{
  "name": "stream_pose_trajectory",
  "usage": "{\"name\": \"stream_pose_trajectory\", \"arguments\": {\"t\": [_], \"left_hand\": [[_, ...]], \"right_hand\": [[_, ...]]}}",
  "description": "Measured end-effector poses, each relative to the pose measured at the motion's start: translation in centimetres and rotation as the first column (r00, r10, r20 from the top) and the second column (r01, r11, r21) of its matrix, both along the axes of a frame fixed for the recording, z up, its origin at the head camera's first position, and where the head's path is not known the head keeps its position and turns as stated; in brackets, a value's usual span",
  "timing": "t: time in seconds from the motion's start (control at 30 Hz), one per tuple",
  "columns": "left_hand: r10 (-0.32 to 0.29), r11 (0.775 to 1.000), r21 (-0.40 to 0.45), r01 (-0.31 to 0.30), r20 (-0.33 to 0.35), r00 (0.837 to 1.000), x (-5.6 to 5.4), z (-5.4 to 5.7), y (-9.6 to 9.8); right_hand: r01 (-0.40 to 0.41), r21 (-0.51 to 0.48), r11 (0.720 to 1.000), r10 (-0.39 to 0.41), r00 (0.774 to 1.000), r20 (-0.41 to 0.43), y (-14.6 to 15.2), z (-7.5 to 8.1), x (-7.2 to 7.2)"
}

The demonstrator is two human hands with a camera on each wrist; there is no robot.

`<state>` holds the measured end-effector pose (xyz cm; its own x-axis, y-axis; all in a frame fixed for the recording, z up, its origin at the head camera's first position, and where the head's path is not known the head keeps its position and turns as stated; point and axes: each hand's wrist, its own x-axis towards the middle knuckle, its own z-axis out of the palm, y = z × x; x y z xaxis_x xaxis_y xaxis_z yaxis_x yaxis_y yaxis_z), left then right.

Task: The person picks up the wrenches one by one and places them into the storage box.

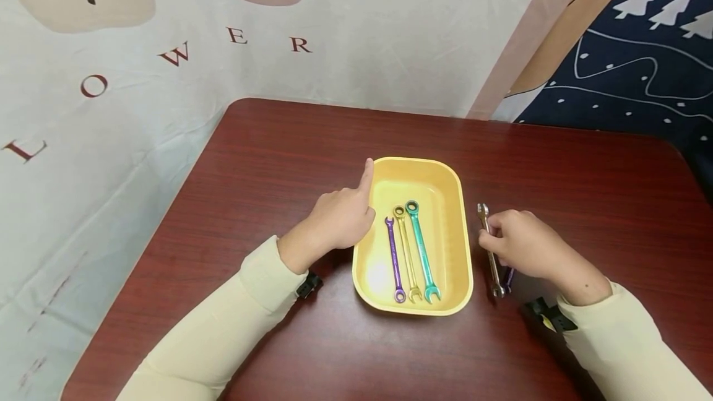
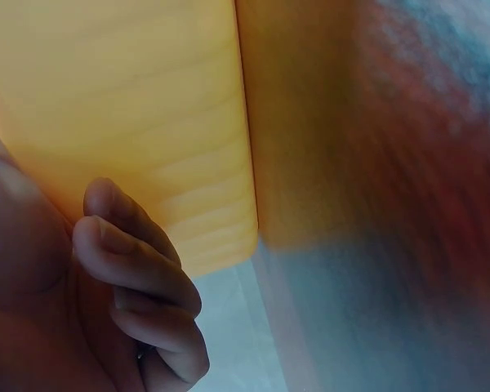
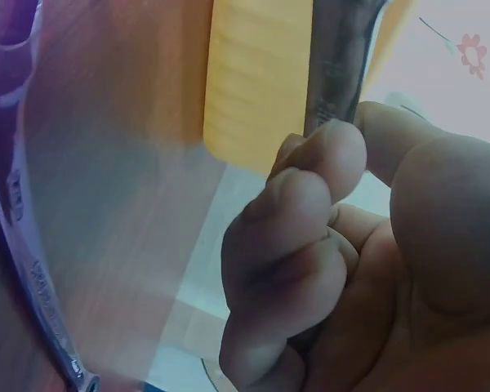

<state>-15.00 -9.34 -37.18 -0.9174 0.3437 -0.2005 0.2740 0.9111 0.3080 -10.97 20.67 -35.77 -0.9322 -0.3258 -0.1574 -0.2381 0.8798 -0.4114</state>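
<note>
In the head view my left hand (image 1: 341,218) is at the left rim of a yellow tray (image 1: 465,252), thumb over the edge and index finger straight along it. The left wrist view shows its other fingers (image 2: 139,269) curled by the outer wall. Three combination wrenches lie side by side inside: purple (image 1: 394,258), gold (image 1: 408,252) and teal (image 1: 422,249). Right of the tray, my right hand (image 1: 526,243) pinches a silver wrench (image 1: 493,274) between thumb and fingers. Another purple wrench (image 3: 24,237) is beside that hand, mostly hidden under it in the head view.
The dark red wooden table (image 1: 267,159) carries everything. A pale cloth with printed letters (image 1: 390,36) hangs behind and left of it. At the back right is a dark blue cloth (image 1: 624,79) with white trees.
</note>
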Motion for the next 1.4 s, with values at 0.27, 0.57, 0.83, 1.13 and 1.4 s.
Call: {"name": "stream_pose_trajectory", "arguments": {"t": [0.27,0.57,0.83,1.13,1.4], "left_hand": [[0.007,1.000,-0.006,-0.007,-0.014,1.000,0.0,-0.1,0.0],[0.005,1.000,-0.004,-0.005,-0.003,1.000,0.0,-0.1,0.1],[0.008,1.000,0.000,-0.008,0.000,1.000,0.1,-0.2,0.0],[0.007,1.000,0.004,-0.007,0.003,1.000,0.2,-0.1,-0.1],[0.009,1.000,-0.001,-0.009,0.004,1.000,0.3,0.0,0.0]], "right_hand": [[0.007,-0.037,0.999,-0.007,1.000,-0.020,-0.3,0.6,0.2],[0.030,-0.086,0.996,-0.032,0.999,-0.021,-0.6,1.3,0.4],[0.057,-0.143,0.988,-0.058,0.998,0.003,-1.0,1.5,0.6],[0.072,-0.176,0.982,-0.073,0.997,0.001,-1.6,2.2,1.0],[0.061,-0.231,0.971,-0.062,0.998,0.003,-2.3,2.7,1.3]]}}
